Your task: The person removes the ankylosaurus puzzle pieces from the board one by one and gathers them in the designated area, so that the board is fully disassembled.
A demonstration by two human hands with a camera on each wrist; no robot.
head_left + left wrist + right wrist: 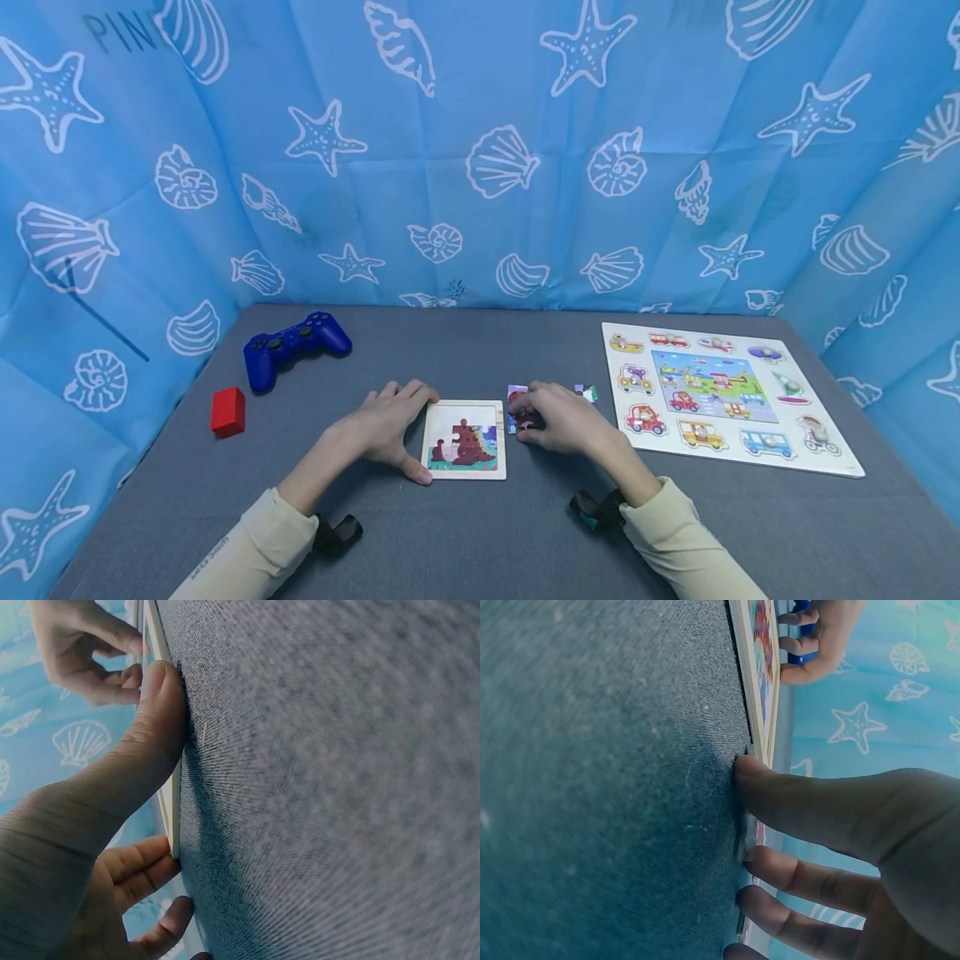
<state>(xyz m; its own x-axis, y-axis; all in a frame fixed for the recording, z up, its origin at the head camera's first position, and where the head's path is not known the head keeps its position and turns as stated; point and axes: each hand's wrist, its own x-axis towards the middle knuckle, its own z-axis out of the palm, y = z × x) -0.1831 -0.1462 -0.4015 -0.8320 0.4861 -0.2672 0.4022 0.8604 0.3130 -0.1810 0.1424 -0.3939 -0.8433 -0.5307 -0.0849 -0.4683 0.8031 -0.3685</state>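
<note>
A small wooden jigsaw puzzle tray (502, 442) lies on the table, with joined pieces (472, 450) showing a dark red dinosaur in its lower right part. My left hand (386, 429) holds the tray by its left side, thumb at the near corner and fingertips at the far one. Just right of the tray, my right hand (562, 421) pinches a puzzle piece (748, 838) between thumb and fingers, low over the cloth. Purple puzzle pieces (513, 392) show beside its fingertips, partly hidden by the hand. Another loose piece (588, 392) lies behind that hand.
At the right lies a large white peg puzzle board (735, 457) with vehicle pictures. A blue game controller (297, 346) and a red block (228, 412) stand at the left. A blue shell-patterned curtain (480, 225) encloses the grey table (480, 550).
</note>
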